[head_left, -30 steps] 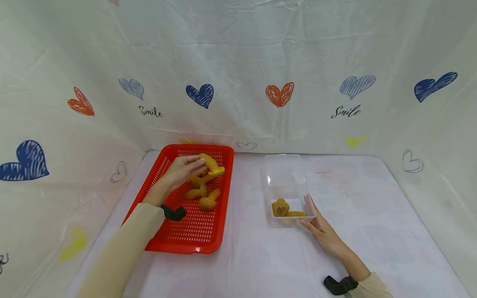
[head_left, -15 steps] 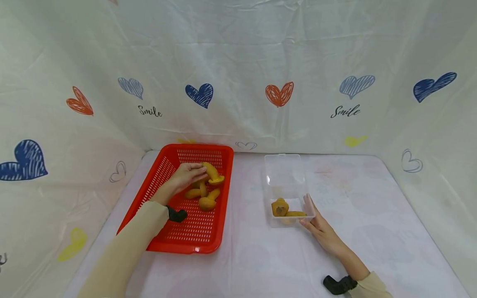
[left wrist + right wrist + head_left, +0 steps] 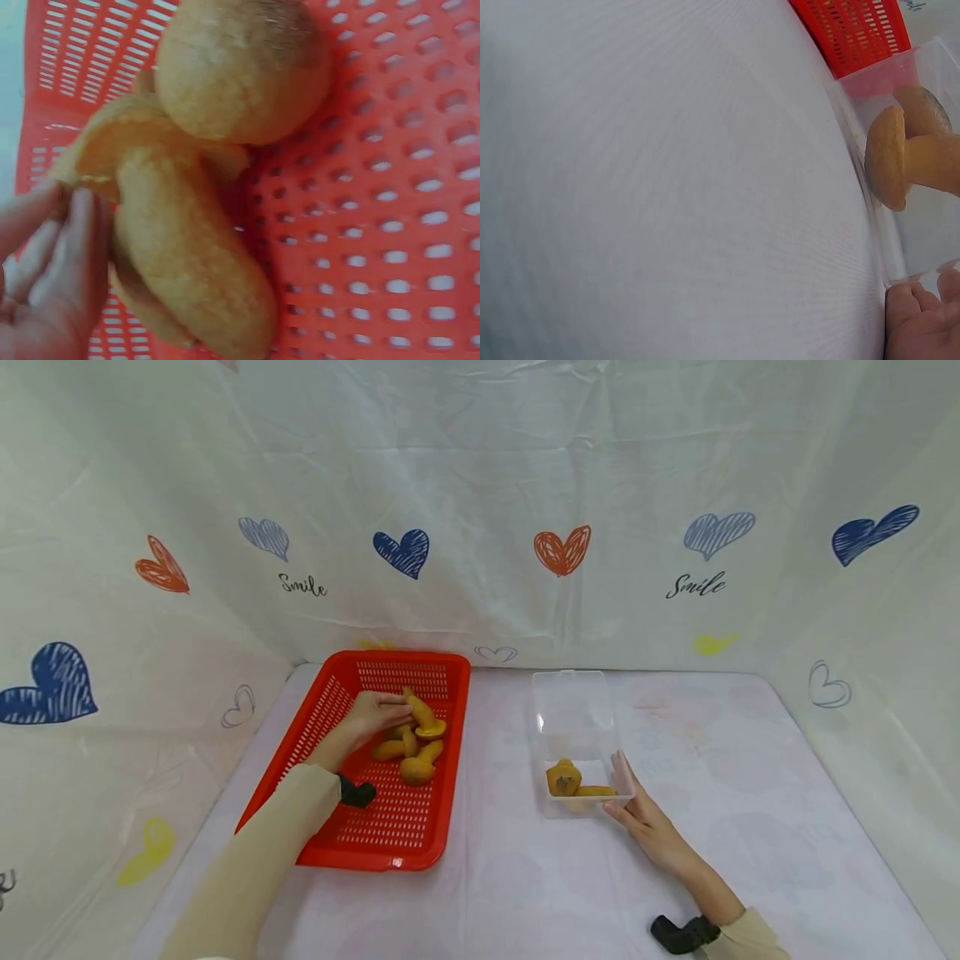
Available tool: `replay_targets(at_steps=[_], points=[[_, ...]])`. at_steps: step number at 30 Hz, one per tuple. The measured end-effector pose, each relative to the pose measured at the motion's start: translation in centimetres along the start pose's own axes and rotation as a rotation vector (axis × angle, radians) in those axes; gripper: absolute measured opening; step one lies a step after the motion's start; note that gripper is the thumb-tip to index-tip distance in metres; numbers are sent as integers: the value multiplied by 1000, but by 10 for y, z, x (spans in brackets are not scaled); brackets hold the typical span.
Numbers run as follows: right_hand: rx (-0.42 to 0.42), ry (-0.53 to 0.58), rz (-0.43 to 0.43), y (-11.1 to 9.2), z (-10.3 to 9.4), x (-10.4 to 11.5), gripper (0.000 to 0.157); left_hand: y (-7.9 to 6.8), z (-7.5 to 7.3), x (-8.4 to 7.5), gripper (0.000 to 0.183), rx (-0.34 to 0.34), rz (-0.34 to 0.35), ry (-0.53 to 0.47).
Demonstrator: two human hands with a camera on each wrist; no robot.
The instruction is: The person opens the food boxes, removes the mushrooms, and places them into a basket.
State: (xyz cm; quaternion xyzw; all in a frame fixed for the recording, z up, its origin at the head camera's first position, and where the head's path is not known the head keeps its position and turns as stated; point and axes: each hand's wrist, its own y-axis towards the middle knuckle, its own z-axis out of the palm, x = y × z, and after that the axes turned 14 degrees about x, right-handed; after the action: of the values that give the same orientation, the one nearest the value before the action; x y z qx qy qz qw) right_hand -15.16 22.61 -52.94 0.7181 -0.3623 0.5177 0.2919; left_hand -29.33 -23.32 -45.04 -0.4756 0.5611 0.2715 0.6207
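Note:
My left hand [image 3: 375,714] pinches a yellow-brown mushroom [image 3: 427,718] by its stem, cap downward, low over the red basket [image 3: 390,852]. Several more mushrooms [image 3: 417,768] lie below and beside it. Close up in the left wrist view, the left fingers [image 3: 86,225] meet the mushrooms at the left, and which part they touch is partly hidden. My right hand [image 3: 648,827] holds the right front corner of a clear plastic box [image 3: 551,806], its hinged lid [image 3: 573,706] raised at the back. Inside the box lie two mushrooms [image 3: 889,157].
The basket stands left of the box on a white-covered table [image 3: 502,860]. A white curtain [image 3: 480,485] printed with hearts surrounds the back and sides. Black wrist cameras [image 3: 684,935] sit on both wrists.
The left hand has lowered the mushroom towards the others in the basket, and its stem has tipped more upright. The right hand and the box have stayed in place.

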Motion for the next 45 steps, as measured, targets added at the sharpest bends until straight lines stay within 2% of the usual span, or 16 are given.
replay_targets(at_steps=[6, 8, 13, 18, 21, 27, 35, 39, 45], points=[[-4, -1, -17, 1, 1, -1, 81, -5, -5, -12, 39, -109, -72, 173], [-1, 1, -14, 1, 1, 0, 82, -7, -7, -17, 37, -140, -77, 224], [0, 12, -22, 1, 1, 1, 82, -13, -7, -34, 37, -168, -24, 306], [-4, 7, -29, 0, 0, 0, 82, -11, 0, -51, 40, -127, 37, 350], [-10, 7, -20, 0, -1, -1, 82, -8, 11, -62, 44, -71, 58, 337], [-9, 29, 11, -1, -1, -1, 83, -1, 38, -84, 45, 51, 81, 223], [-12, 25, -7, 2, -2, -2, 82, 13, 77, -98, 39, 226, 156, 286], [-15, 23, -5, 3, -1, -4, 82, 22, 101, -101, 39, 350, 163, 319], [-22, 16, -3, 1, -1, -4, 83, 37, 144, -101, 40, 597, 212, 297]])
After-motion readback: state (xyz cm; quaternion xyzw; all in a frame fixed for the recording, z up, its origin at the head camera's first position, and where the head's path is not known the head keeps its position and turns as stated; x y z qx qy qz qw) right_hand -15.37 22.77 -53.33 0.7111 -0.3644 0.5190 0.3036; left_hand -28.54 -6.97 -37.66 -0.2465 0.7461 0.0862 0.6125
